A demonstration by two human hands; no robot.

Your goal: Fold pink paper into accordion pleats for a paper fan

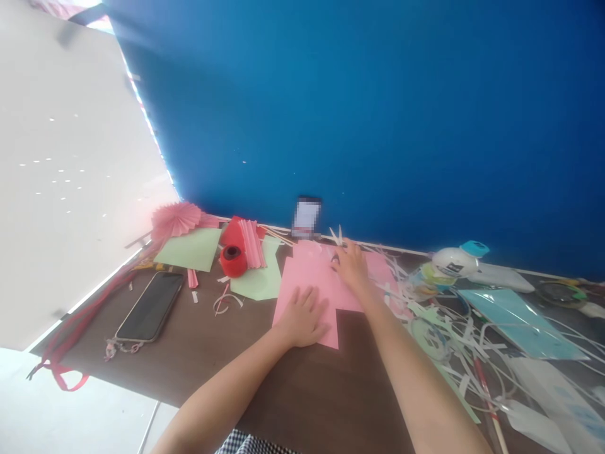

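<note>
Pink sheet [297, 277] flat on the table [212, 353] dead ahead of the person; call it clock centre. Left hand [302, 318] wide on its near part, palm down, fingers spread, gripping nothing. Right hand [350, 263] out at 1 to 2, fingers partly bent by the handles of the scissors [337, 236], blades pointing to 12; whether it grips them I can't tell from here. More pink paper [380, 268] runs toward 3, meeting or overlapping the first sheet, edge unclear. Progress, my read: some pieces are done to the pleated stage, namely the pink fan [177, 219] at 10 and a pleated pink strip [254, 243] between 10 and 11; the paper under the hands looks unpleated, so it is the part not yet worked that way. Can't tell if it's been cut. Around: red roll [233, 261] between 9 and 10, pale green sheet [259, 284] at 9, phone [150, 307] toward 8 or 9, blurred dark-edged object [306, 217] at 12, white bottle [451, 261] at 3, teal packet [522, 321] farther out that way. Main obstruction: tangled white strips [456, 337] from 3 to 4, crowding the paper's right end.
</note>
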